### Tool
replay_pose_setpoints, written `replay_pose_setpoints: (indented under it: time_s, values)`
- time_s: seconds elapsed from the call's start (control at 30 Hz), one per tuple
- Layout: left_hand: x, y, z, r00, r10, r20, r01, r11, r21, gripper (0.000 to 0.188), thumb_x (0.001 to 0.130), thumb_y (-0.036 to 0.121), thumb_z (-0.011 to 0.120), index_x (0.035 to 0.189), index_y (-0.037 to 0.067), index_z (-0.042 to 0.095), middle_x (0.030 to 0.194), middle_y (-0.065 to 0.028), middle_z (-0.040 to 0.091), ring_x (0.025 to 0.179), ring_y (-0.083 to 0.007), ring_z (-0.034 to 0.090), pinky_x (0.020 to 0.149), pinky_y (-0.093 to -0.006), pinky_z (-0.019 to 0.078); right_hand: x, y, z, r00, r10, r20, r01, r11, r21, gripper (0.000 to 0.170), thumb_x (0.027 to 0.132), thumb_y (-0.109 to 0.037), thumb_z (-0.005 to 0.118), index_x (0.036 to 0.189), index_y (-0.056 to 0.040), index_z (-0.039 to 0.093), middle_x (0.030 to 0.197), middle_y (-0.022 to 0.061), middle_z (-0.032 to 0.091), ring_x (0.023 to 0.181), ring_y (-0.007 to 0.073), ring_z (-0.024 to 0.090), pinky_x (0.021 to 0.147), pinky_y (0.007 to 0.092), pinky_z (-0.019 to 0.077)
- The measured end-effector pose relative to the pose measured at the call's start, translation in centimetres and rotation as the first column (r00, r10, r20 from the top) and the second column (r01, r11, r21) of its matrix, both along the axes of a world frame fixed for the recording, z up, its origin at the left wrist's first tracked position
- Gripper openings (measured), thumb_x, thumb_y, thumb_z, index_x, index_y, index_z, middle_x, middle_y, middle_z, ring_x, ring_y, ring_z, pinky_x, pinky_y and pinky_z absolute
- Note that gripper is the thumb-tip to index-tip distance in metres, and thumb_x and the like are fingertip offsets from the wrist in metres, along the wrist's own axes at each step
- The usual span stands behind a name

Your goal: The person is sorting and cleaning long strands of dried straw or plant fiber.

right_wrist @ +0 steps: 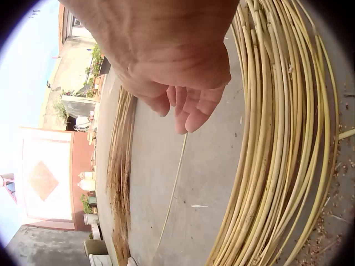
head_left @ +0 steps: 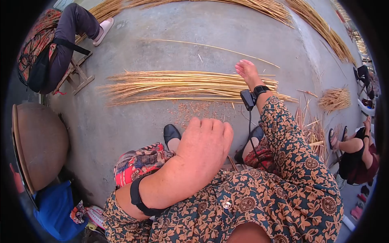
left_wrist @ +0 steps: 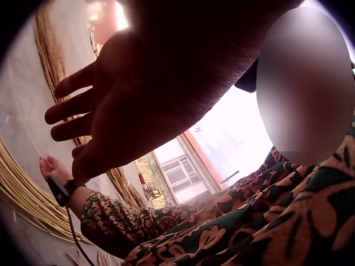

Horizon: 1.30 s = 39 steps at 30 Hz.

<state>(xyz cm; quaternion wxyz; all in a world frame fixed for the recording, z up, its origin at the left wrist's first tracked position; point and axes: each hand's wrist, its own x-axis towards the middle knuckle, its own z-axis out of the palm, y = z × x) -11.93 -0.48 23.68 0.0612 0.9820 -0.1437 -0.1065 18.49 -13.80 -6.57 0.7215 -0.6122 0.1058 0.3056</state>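
My left hand [head_left: 202,141] is raised in front of my body, back of the hand up. The left wrist view shows that hand [left_wrist: 105,111] with its fingers spread and holding nothing. My right hand [head_left: 248,72] reaches out over the butt ends of a bundle of long yellow stalks [head_left: 182,87] with brushy heads on the left. In the right wrist view its fingers [right_wrist: 195,113] hang loosely above the floor. One single stalk [head_left: 214,47] lies beyond the bundle; in the right wrist view this stalk [right_wrist: 175,185] runs up behind the fingertips.
More stalk piles [head_left: 227,5] curve along the far side. Reddish seed husks [head_left: 194,111] litter the floor by my shoes. A short cut bunch [head_left: 335,99] lies at right. A large round basin [head_left: 42,146] stands at left; other people sit at both sides.
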Motion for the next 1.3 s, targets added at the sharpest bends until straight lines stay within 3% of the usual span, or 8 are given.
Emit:
replay_pose_setpoints:
  time_s: [0.17,0.27,0.4,0.57,0.8,0.93,1.13,1.3]
  values:
    - [-0.1,-0.2,-0.2,0.999,-0.042,-0.026,0.042,0.999,-0.019,0.041,0.076,0.015,0.056,0.114,0.001,0.052,0.086,-0.0068,0.055,0.084,-0.0207,0.056,0.074,-0.0327,0.0408,-9.1,-1.6,-3.4,0.749,0.662,0.035,-0.561,0.662,-0.497,0.019,0.085,-0.023,0.064,0.098,-0.0084,0.064,0.089,0.0041,0.065,0.079,0.0124,0.063,0.068,0.0274,0.0502]
    - [-0.2,-0.3,-0.4,1.0,-0.028,-0.002,0.028,0.999,-0.039,0.04,0.076,0.015,0.056,0.113,0.001,0.053,0.086,-0.0069,0.055,0.083,-0.0206,0.056,0.074,-0.0326,0.0408,-12.9,-1.5,-4.7,0.356,0.888,0.291,-0.305,0.405,-0.862,0.024,0.083,-0.02,0.062,0.105,-0.0132,0.066,0.095,0.0092,0.065,0.091,0.0245,0.064,0.076,0.0377,0.0514]
    - [-0.3,-0.7,0.2,0.999,-0.041,-0.035,0.039,0.997,-0.072,0.039,0.075,0.015,0.057,0.11,-0.001,0.053,0.086,-0.0074,0.055,0.084,-0.021,0.056,0.073,-0.0327,0.0408,-14.5,-0.2,-3.2,0.369,0.906,0.206,-0.196,0.293,-0.936,0.024,0.08,-0.022,0.063,0.104,-0.0178,0.063,0.106,0.008,0.059,0.1,0.0288,0.059,0.081,0.0413,0.0492]
    - [-0.5,-0.7,0.1,0.999,-0.034,0.007,0.034,0.995,-0.089,0.036,0.073,0.016,0.06,0.104,-0.001,0.054,0.084,-0.0087,0.057,0.082,-0.0219,0.057,0.069,-0.0332,0.0408,-14.5,1.9,-3.8,0.082,0.944,0.321,-0.068,0.327,-0.943,0.014,0.079,-0.018,0.061,0.091,-0.0157,0.065,0.093,0.008,0.057,0.093,0.0272,0.059,0.075,0.0397,0.0501]
    - [-0.1,-0.9,-0.4,1.0,0.004,-0.026,-0.005,1.0,-0.024,0.031,0.073,0.017,0.061,0.099,0.002,0.056,0.087,-0.0087,0.061,0.084,-0.0215,0.06,0.07,-0.0336,0.0429,-15.4,1.8,-4.5,0.029,0.994,0.107,-0.028,0.108,-0.994,0.017,0.079,-0.019,0.058,0.094,-0.0159,0.065,0.093,0.0079,0.057,0.097,0.0265,0.057,0.079,0.0409,0.0473]
    - [-0.4,-0.4,0.4,0.999,-0.02,0.038,0.02,1.0,0.001,0.028,0.074,0.017,0.06,0.098,0.004,0.057,0.088,-0.0076,0.061,0.084,-0.0207,0.06,0.07,-0.0334,0.0434,-17.8,1.9,0.0,0.101,0.981,0.168,0.013,0.168,-0.986,0.023,0.08,-0.022,0.059,0.101,-0.0143,0.063,0.1,0.0071,0.059,0.102,0.0261,0.057,0.083,0.0417,0.0448]
    - [-0.1,-0.3,0.6,0.999,-0.04,0.018,0.039,0.999,0.032,0.026,0.076,0.018,0.061,0.099,0.005,0.058,0.089,-0.0061,0.062,0.084,-0.0206,0.061,0.07,-0.034,0.0435,-14.5,2.5,-1.6,0.006,0.994,-0.112,-0.213,-0.108,-0.971,0.032,0.078,-0.026,0.061,0.107,-0.0126,0.061,0.106,0.0059,0.061,0.105,0.0255,0.057,0.087,0.0421,0.0412]
    - [0.6,-1.0,-0.4,0.998,0.036,-0.045,-0.035,0.999,0.04,0.026,0.077,0.018,0.06,0.1,0.005,0.058,0.091,-0.0069,0.063,0.086,-0.0212,0.061,0.072,-0.0339,0.0443,-15.8,0.6,1.1,-0.032,0.987,0.156,-0.181,0.148,-0.972,0.035,0.079,-0.026,0.06,0.112,-0.0134,0.06,0.105,0.0055,0.063,0.104,0.0251,0.057,0.09,0.0423,0.039]
